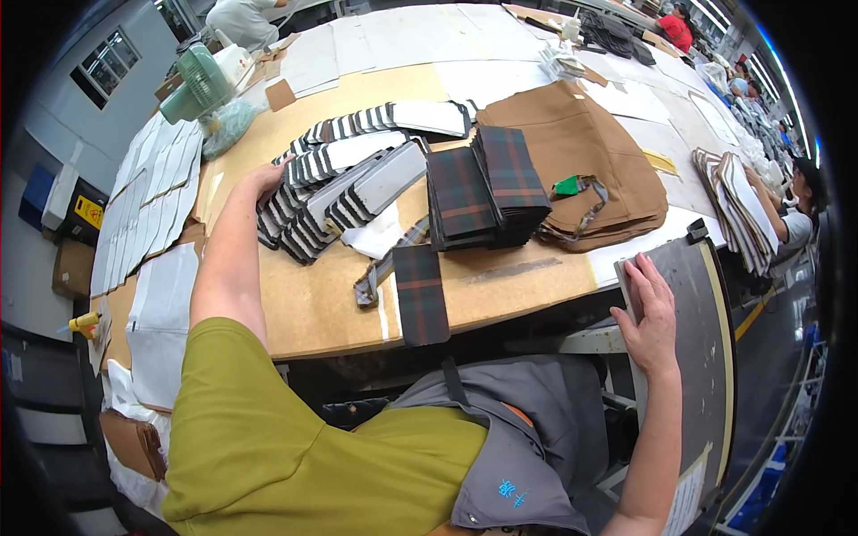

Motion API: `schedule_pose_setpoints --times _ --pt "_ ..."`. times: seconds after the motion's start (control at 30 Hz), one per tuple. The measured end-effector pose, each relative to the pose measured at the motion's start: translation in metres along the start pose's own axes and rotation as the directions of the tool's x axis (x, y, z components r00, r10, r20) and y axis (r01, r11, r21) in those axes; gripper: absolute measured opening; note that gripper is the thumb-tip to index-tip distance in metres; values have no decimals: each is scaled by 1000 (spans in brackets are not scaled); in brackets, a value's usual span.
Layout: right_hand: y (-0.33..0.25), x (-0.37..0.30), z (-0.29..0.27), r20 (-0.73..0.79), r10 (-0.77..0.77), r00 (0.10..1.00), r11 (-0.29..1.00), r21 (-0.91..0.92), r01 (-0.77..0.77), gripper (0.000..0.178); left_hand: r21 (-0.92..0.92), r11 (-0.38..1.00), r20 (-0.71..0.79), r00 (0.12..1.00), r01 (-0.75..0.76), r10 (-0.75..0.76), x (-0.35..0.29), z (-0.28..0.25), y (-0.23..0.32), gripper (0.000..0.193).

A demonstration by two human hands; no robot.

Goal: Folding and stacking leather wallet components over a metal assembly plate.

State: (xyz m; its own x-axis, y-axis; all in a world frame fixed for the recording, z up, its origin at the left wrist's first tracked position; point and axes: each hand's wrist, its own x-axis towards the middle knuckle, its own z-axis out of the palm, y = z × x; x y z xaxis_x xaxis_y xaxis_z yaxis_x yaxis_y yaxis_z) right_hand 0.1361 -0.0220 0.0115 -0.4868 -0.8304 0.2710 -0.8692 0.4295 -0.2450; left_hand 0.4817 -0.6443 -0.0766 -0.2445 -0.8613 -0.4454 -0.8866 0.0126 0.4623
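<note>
My left hand (266, 176) reaches to the left end of several fanned stacks of white-faced pieces with dark edges (357, 152). Its fingertips touch the far stack; most of the fingers are hidden, so their grip cannot be told. To the right, my right hand (650, 308) lies flat with fingers stretched along the edge of a dark grey board (688, 357), holding nothing. Between the hands stand two piles of dark plaid panels (465, 201). One single plaid panel (420, 295) lies at the table's front edge, beside a crumpled plaid strip (368, 288).
Behind the plaid piles lies a stack of brown panels (590, 152) with a green-ended strip on it. White sheets (161, 188) cover the table's left side, near a green fan (198, 82). A co-worker (795, 205) at the right handles a stack of pieces (733, 210).
</note>
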Motion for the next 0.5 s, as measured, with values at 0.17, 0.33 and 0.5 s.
schedule_pose_setpoints --times 0.17,0.33,0.5 --pt "0 0 1 -10 0 1000 1000 19 0 70 12 1000 11 1000 27 -27 6 0 -2 107" --pt "3 1 2 -13 -3 1000 1000 17 3 70 -65 997 59 997 52 -48 3 -9 5 108" --pt "3 0 -1 -25 7 1000 1000 15 -6 70 -21 1000 130 991 -10 12 -13 -11 35 108"
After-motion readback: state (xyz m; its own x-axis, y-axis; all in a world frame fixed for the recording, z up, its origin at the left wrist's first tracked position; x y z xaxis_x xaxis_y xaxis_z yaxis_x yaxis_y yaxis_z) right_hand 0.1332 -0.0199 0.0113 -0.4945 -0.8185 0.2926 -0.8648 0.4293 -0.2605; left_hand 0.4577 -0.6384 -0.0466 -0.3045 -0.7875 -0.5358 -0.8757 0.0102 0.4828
